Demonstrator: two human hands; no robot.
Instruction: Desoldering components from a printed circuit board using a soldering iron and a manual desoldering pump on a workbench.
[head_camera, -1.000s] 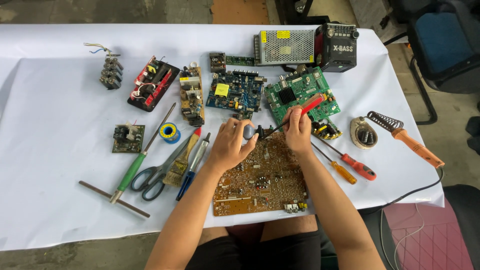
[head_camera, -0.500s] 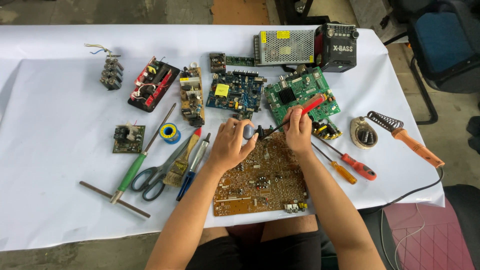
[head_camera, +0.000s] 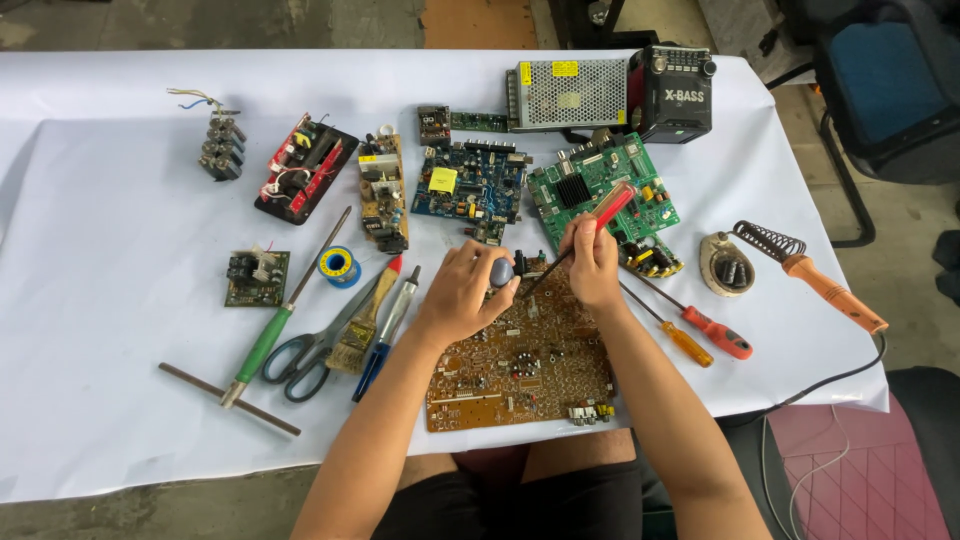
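The counter (head_camera: 100, 200), draped in a white cloth, carries everything. Largest on it is the brown, copper-traced circuit board (head_camera: 520, 365) lying flat at the near edge, right in front of the person. At its 12 o'clock sit a blue circuit board (head_camera: 465, 185) and a green circuit board (head_camera: 590, 185) with a black heat sink, and beyond them a perforated metal power supply box (head_camera: 570, 93) beside a black radio (head_camera: 675, 95).

The left hand (head_camera: 462, 295) rests on the brown board's far edge, its grip clenched around a small dark rounded part (head_camera: 501, 272) pinched between thumb and fingers. The right hand (head_camera: 592, 262), at the left hand's 3 o'clock, is grasping a red-handled screwdriver (head_camera: 610, 208); the handle juts toward 1 o'clock over the green board, while the shaft slants down toward 8 o'clock, its tip close to the dark part at the board's edge.

At 9 o'clock from the left hand lie a wooden paintbrush (head_camera: 362, 318), grey-handled scissors (head_camera: 305, 355) and a green-handled screwdriver (head_camera: 268, 335).
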